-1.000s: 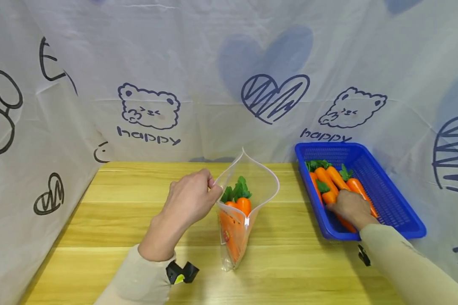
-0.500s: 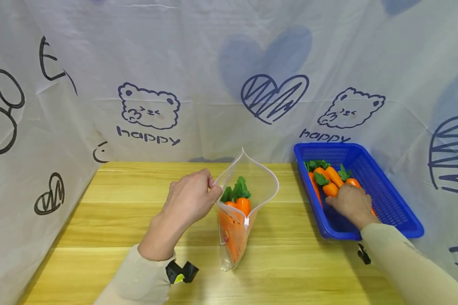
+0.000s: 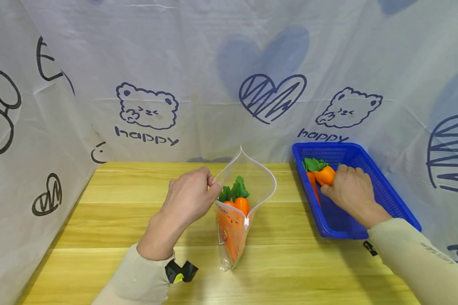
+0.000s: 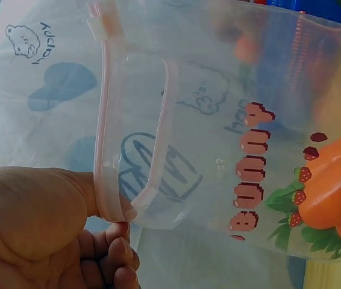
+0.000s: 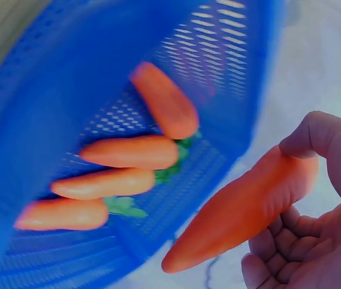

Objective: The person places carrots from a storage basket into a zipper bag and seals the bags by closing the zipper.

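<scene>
My left hand [image 3: 191, 197] pinches the left rim of a clear zip bag [image 4: 158, 120] between thumb and fingers. The bag stands on the table with its mouth spread wide and a white slider at the front of the rim. Inside it are several orange carrots [image 3: 241, 206], green tops up. Over the blue basket [image 3: 330, 234] at the right, my right hand [image 3: 353, 190] grips another carrot [image 5: 243, 208] by its thick end. Its tapered tip points away from the palm in the right wrist view. Several more carrots [image 5: 134, 152] with green tops lie in the basket.
The wooden table [image 3: 110, 237] spreads under the bag and basket. White cloth [image 3: 210, 123] with drawn bears and hearts hangs behind it and along both sides. A black wrist strap piece [image 3: 181, 271] shows at the left sleeve.
My right hand has risen from the basket floor with a carrot in its grip and shifted toward the back. The left hand and the bag stay almost where they were.
</scene>
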Available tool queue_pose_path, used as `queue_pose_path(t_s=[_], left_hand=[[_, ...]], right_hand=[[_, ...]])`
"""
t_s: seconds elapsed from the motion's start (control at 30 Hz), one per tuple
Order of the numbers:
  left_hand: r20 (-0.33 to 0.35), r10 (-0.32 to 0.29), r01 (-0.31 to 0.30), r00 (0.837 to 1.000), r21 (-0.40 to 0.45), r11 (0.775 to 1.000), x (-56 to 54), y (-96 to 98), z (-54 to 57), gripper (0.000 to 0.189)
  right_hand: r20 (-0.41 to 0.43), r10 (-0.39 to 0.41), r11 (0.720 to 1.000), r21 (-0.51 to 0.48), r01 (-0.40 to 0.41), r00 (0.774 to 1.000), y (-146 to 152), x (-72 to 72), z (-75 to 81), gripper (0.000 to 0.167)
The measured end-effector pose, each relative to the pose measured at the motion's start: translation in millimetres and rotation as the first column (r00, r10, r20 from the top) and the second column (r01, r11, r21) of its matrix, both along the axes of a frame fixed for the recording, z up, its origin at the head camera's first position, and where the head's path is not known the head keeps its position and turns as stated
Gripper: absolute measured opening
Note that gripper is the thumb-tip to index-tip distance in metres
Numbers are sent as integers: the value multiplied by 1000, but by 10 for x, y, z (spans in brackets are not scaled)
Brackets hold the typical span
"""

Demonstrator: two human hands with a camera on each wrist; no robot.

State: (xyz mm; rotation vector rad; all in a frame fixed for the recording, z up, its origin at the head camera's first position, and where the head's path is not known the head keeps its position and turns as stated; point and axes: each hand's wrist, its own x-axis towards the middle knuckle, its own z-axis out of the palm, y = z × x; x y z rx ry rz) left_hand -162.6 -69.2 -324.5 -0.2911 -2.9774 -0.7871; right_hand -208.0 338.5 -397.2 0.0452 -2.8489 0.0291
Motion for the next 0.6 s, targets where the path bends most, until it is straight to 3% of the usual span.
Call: queue_pose_path(t_s=[0.23,0.6], left_hand=[[-21,11,-11,1000,8,1000,17,28,5,9],[-56,28,-29,998,-20,999,36,50,16,10]], right_hand=[[11,36,999,-8,-36,999,-178,119,331,51],[203,102,994,-59,-91,974,-716,331,1005,38]])
